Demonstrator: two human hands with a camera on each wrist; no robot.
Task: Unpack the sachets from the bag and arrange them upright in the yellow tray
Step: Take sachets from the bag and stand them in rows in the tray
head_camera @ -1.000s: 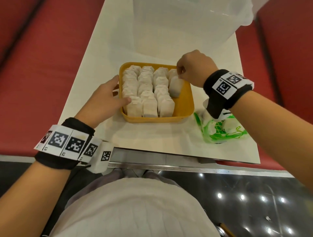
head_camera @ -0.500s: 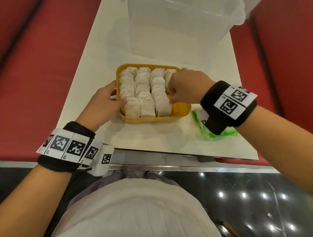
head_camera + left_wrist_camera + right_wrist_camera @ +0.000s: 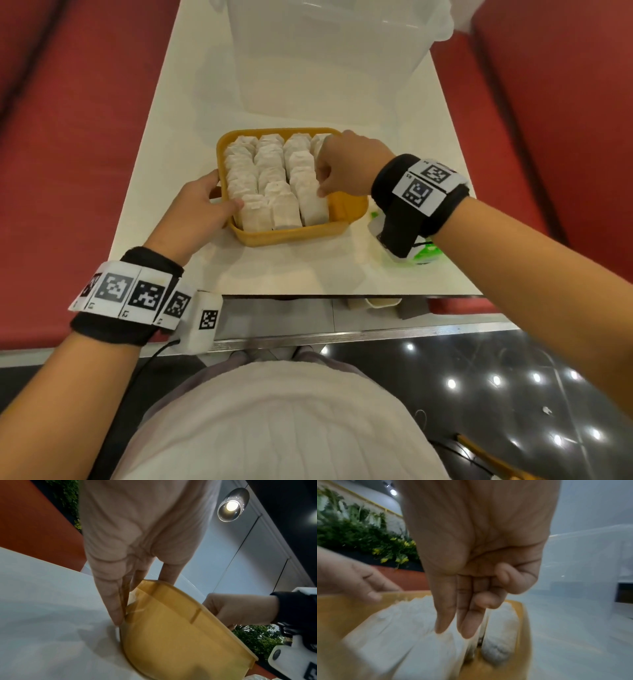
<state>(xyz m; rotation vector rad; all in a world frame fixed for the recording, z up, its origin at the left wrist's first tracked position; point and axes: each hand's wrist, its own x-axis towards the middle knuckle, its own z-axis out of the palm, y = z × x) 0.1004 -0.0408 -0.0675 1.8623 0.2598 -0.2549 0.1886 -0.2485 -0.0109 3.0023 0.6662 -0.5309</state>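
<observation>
The yellow tray point(image 3: 287, 236) stands on the white table, packed with three rows of upright white sachets point(image 3: 270, 178). My left hand point(image 3: 219, 195) holds the tray's left wall, fingers along the outside point(image 3: 116, 608) and thumb over the rim. My right hand point(image 3: 329, 178) reaches into the tray's right side. Its thumb and forefinger point(image 3: 443, 626) point straight down and touch the tops of the third-row sachets point(image 3: 419, 628), with the other fingers curled. One more sachet point(image 3: 500, 631) lies in the right-hand lane. The green-printed clear bag point(image 3: 426, 251) lies mostly hidden under my right wrist.
A large clear plastic box point(image 3: 329, 51) stands on the table beyond the tray. Red bench seats point(image 3: 68, 154) run along both sides of the narrow table point(image 3: 281, 274). The tray's near right corner point(image 3: 349, 205) shows bare yellow floor.
My right hand brought a sachet from the tray's far right corner toward me and lowered it in; its fingers now rest against the third row. My left hand stayed on the tray.
</observation>
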